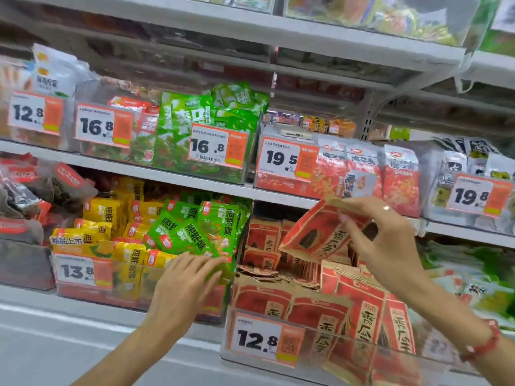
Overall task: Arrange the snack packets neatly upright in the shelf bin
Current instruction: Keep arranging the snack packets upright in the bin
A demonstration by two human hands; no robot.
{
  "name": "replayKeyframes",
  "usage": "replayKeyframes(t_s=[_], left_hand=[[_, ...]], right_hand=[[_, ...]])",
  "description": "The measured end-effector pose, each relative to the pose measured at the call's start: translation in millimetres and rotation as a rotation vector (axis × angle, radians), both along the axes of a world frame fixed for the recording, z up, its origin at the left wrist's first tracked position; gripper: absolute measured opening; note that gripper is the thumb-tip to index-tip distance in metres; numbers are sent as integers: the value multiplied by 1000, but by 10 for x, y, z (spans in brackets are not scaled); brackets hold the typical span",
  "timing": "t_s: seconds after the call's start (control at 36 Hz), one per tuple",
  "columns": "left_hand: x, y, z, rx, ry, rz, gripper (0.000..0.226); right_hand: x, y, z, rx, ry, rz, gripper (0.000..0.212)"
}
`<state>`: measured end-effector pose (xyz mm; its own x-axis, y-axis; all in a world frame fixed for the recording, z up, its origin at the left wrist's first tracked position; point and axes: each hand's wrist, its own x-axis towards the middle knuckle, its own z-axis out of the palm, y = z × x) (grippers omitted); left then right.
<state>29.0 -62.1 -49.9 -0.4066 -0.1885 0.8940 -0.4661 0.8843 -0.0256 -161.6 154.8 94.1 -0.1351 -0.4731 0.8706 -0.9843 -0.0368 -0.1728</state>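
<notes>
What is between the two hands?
In the head view, tilted green packets and the bin's clear side wall lie between the left hand and the right hand, which holds a red packet.

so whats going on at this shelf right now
A person is tidying snack packets on a shop shelf. Their right hand holds one red and brown packet tilted in the air above the clear bin tagged 12.8, where similar packets stand in the front rows and others behind lie jumbled. Their left hand is spread open against the green packets in the neighbouring bin, holding nothing.
</notes>
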Motion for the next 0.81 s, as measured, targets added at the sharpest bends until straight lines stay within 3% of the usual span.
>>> replayKeyframes(t_s=[0.14,0.31,0.53,0.72,0.81], left_hand=[[-80,-45,-17,48,83,-16,51],[-172,-20,-95,125,182,-26,31],[-173,-1,-94,172,189,-48,27],[-132,31,-86,190,158,-57,28],[-121,29,-96,190,155,-61,29]], right_hand=[[-185,-299,-184,174,117,-87,23],[-391,-547,-405,530,76,-131,20],[-539,-828,-446,823,1,-199,19],[-520,-957,-536,1008,134,-233,22],[-538,-954,-432,1118,-94,-104,19]])
